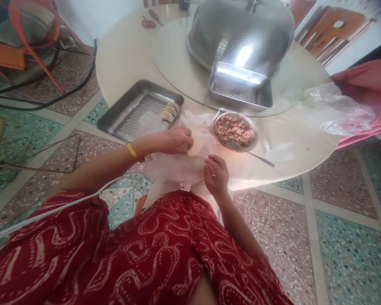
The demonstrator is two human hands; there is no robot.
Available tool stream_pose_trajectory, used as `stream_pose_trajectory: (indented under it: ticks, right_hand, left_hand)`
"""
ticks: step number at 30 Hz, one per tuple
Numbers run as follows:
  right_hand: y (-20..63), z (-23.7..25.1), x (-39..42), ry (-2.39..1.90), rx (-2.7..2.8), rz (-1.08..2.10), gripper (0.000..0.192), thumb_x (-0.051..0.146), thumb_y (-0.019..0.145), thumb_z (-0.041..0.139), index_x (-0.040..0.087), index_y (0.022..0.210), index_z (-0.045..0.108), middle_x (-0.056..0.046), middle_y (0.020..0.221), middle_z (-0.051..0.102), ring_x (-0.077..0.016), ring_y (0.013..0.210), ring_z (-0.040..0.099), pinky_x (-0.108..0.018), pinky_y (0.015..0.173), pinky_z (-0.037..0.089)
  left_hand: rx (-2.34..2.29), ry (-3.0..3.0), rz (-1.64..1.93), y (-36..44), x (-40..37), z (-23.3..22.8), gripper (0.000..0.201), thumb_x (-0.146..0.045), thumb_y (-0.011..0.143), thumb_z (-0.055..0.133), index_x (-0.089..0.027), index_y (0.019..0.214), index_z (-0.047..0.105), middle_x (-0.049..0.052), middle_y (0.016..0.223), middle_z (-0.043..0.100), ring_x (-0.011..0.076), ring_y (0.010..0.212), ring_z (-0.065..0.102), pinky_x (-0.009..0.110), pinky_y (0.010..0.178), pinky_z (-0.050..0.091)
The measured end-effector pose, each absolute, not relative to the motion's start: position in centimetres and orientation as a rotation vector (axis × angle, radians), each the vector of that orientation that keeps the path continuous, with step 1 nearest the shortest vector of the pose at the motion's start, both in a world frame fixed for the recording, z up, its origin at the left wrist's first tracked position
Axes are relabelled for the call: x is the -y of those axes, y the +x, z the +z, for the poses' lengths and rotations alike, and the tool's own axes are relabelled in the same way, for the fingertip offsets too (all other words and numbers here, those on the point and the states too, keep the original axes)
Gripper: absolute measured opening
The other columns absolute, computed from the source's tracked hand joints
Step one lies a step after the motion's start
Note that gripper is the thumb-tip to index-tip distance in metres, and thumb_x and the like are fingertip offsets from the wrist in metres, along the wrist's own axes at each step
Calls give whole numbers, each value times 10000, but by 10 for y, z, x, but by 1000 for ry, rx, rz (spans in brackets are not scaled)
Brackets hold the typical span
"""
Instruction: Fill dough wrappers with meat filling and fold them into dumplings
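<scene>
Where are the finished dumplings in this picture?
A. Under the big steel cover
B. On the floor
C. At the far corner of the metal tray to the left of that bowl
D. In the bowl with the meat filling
C: a few folded dumplings lie in a row at the far right corner of the left metal tray, while the bowl holds only minced filling.

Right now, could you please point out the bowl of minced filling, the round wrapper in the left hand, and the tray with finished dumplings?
Bowl of filling (pixel 235 129), head view, on the mince.
Wrapper (pixel 197 145), head view, exposed edge.
Dumpling tray (pixel 130 114), head view, ribbed floor.
</scene>
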State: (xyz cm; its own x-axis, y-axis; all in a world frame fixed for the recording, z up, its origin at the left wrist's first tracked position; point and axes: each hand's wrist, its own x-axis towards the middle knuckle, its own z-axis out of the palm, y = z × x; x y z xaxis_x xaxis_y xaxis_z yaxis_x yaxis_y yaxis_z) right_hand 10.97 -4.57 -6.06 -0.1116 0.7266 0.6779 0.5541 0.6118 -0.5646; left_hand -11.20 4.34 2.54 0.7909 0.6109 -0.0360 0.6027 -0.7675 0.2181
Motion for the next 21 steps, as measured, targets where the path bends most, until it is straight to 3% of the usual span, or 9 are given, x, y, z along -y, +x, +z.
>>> stream_pose_trajectory:
  ticks: [8, 13, 21]
  right_hand:
    - [109, -59, 35, -1026, 1843, 142, 212, 191, 933, 530, 240, 1026, 714, -109, 1059, 688, -226, 933, 658, -417, 831, 585]
    - [103, -58, 18, -1047, 1933, 49, 181, 211, 927, 551, 242, 980, 722, -108, 1095, 695, -268, 1053, 619, -477, 945, 516]
    - [101, -60, 10, -1080, 1967, 30, 183, 198, 925, 541, 248, 956, 714, -101, 1146, 685, -268, 1101, 602, -495, 1006, 478]
  left_hand:
    - [-995, 2692, 1, -111, -43, 30, 150, -178, 852, 599, -148, 785, 730, 83, 926, 661, 184, 844, 562, 296, 787, 400]
    - [-1015, 2670, -36, -108, -42, 33, 130, -181, 861, 610, -146, 828, 731, 74, 945, 662, 170, 856, 549, 299, 845, 385]
    - [-1108, 2718, -51, -99, -34, 34, 151, -234, 868, 610, -137, 863, 726, 114, 958, 659, 222, 904, 551, 344, 801, 363]
